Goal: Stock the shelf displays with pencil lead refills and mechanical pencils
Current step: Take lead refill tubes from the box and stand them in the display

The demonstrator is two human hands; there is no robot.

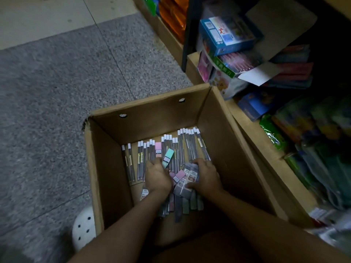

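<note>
An open cardboard box (152, 118) stands on the floor with many pencil lead refill packs in it. Long clear tubes with white caps (182, 147) lie in rows along the far part of its bottom. Both my hands are down inside the box. My left hand (157, 175) grips a mint-green refill case (168, 158) that sticks up from my fingers. My right hand (206, 177) holds a bundle of flat grey and pink refill packs (187, 182), with the thumb across them. More packs (180, 205) lie under my wrists.
A low wooden shelf (252, 130) runs along the right, packed with boxed toys (228, 35) and wrapped stationery (313, 149). Grey speckled floor (57, 92) spreads out to the left. A white stool with holes (83, 228) stands at the box's near left corner.
</note>
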